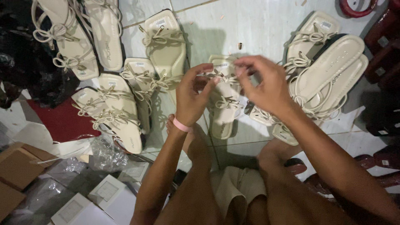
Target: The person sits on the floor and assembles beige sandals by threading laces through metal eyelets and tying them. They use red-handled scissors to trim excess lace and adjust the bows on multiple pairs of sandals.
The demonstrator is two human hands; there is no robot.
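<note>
We see two bare arms with no sleeves. The left hand (pixel 192 96) has a thin pink band (pixel 181 125) around its wrist. We see light tan shorts (pixel 236 189) too.

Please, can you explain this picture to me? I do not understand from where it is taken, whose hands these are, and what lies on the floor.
There is one picture, from a camera worn on a person's head, looking down. No machine is involved: the two bare hands belong to that person, who sits on a tiled floor, knees at the bottom edge. The left hand, with a pink wristband, and the right hand pinch the thin straps of a cream sandal. More cream sandals with bow straps lie around, such as a pair at left and a stack at right. Cardboard boxes and clear plastic bags lie at lower left.
</note>
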